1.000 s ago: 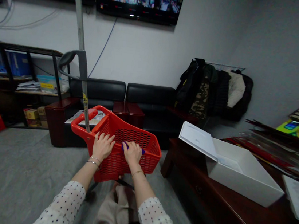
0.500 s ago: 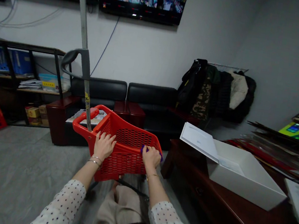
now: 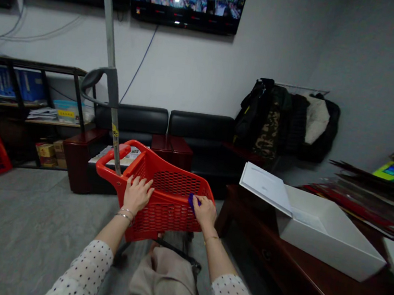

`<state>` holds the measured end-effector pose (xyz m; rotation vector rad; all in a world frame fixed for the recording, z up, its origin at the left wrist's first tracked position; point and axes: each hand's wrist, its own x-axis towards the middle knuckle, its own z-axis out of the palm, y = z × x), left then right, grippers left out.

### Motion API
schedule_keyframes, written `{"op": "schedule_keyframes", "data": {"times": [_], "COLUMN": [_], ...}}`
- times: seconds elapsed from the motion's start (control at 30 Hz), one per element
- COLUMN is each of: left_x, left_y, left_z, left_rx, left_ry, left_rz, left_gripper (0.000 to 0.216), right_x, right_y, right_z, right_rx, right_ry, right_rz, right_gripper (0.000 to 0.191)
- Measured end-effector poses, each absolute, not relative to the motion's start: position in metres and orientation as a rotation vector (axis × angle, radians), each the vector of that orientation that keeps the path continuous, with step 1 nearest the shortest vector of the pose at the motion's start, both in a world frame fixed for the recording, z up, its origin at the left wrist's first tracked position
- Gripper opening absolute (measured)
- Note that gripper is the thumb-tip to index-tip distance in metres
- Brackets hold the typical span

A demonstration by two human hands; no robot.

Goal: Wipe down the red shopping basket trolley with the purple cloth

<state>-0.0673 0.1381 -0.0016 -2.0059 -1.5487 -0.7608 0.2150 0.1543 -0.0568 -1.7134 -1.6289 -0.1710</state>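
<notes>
A red plastic basket cart [image 3: 163, 206] stands on the floor in front of me, with a grey pole and handle [image 3: 109, 78] rising from its far left corner. My left hand [image 3: 136, 193] rests on the basket's near rim, fingers curled over the edge. At the near right corner of the rim my right hand [image 3: 203, 210] presses a small purple-blue cloth or pad [image 3: 191, 199] against the plastic, fingers closed on it.
A dark wooden table [image 3: 310, 278] to the right carries an open white box [image 3: 320, 229] and stacked papers. Black sofas [image 3: 171, 124] line the back wall, coats [image 3: 288, 118] hang at the right, and shelves [image 3: 25, 96] stand at the left. The floor is grey.
My right hand has slid with the purple cloth from the middle of the near rim to the right corner. My left hand stays on the rim.
</notes>
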Motion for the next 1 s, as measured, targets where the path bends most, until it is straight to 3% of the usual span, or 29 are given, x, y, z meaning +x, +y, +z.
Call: {"op": "schedule_keyframes", "data": {"times": [0.17,0.4,0.73,0.83,1.0], "left_x": [-0.064,-0.067,-0.066,-0.065,-0.067], "left_y": [0.139,0.138,0.138,0.139,0.139], "left_z": [-0.002,-0.001,-0.003,-0.003,-0.002], "left_rx": [-1.991,-1.982,-1.984,-2.0,-2.045], "left_ry": [-1.554,-1.546,-1.552,-1.558,-1.563], "left_rz": [-0.789,-0.726,-0.734,-0.762,-0.806], "left_gripper": [0.042,0.043,0.043,0.042,0.042], "right_x": [0.185,0.095,0.222,0.194,0.106], "right_y": [0.157,0.158,0.154,0.152,0.147], "right_z": [-0.052,-0.04,-0.052,-0.048,-0.034], "right_rx": [-1.898,-1.555,-1.892,-1.956,-1.653], "right_ry": [-1.464,-1.809,-1.549,-1.482,-1.71], "right_rz": [-0.269,-0.255,-0.203,-0.282,-0.292], "right_gripper": [0.033,0.034,0.033,0.033,0.036]}}
